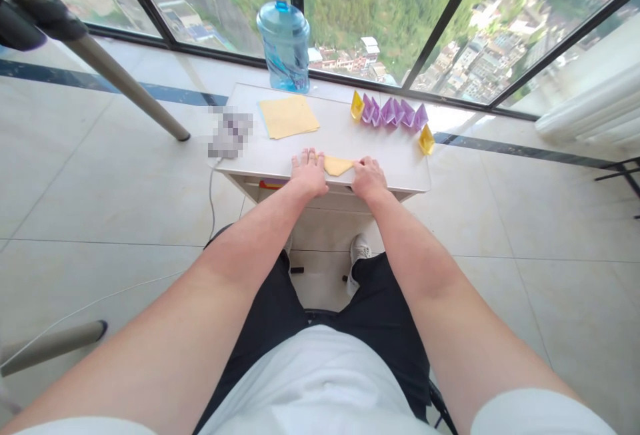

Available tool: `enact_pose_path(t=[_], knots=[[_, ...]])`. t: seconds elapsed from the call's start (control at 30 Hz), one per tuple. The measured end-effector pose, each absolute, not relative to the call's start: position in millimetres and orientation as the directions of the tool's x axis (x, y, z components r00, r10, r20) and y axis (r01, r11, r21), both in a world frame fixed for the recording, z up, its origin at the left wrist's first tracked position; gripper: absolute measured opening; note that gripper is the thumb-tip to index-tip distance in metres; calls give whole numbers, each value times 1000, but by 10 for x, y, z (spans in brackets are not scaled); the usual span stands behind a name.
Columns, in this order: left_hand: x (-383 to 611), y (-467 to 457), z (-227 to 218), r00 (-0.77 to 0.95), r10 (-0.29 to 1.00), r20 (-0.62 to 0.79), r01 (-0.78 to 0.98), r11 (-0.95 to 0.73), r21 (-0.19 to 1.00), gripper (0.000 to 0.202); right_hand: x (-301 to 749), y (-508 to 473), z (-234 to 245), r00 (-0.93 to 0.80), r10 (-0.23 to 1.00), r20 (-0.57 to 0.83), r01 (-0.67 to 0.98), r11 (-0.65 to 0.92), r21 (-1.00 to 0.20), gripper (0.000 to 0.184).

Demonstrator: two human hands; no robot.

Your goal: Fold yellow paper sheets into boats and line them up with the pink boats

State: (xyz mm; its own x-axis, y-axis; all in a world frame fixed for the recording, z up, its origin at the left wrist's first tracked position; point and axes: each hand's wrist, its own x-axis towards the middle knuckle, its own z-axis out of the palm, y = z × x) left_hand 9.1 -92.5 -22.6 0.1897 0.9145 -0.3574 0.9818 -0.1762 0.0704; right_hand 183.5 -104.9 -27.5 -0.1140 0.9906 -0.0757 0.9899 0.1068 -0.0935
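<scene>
A folded yellow paper (338, 165) lies near the front edge of a small white table (400, 155). My left hand (309, 172) rests on the paper's left end, fingers stretched flat and pressing down. My right hand (369, 177) sits at its right end, fingers curled and pressing on the paper's edge. Both forearms reach forward from my lap.
A stack of yellow sheets (289, 116) lies at the table's back left. A row of purple folded figures (394, 113) with yellow folded figures (357, 106) (427, 139) at either end stands at the back right. A blue water jug (284, 38) stands by the window. A slanted pole (100, 61) crosses the left.
</scene>
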Motion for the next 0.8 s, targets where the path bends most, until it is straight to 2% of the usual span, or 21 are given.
enact_pose_path(t=[0.17, 0.3, 0.43, 0.5, 0.67, 0.8], knots=[[25, -861, -245, 217, 904, -370, 976, -190, 107, 106, 1841, -905, -200, -60, 991, -118, 991, 46, -125, 36], [-3, -756, -326, 257, 894, -366, 965, -217, 147, 115, 1840, -724, -221, 47, 992, -121, 980, -69, -187, 36], [32, -624, -325, 285, 877, -386, 956, -231, 183, 134, 1793, -643, -265, -2, 999, -44, 983, -6, -184, 36], [40, -561, -289, 308, 863, -399, 948, -244, 205, 137, 1767, -634, -249, -27, 999, -45, 988, 20, -155, 35], [10, -415, -214, 319, 868, -380, 933, -217, 287, 113, 1770, -589, -177, -51, 995, -91, 980, 32, -198, 34], [19, -349, -207, 266, 928, -260, 901, -143, 410, 102, 1813, -536, -211, -17, 990, -137, 953, -25, -302, 18]])
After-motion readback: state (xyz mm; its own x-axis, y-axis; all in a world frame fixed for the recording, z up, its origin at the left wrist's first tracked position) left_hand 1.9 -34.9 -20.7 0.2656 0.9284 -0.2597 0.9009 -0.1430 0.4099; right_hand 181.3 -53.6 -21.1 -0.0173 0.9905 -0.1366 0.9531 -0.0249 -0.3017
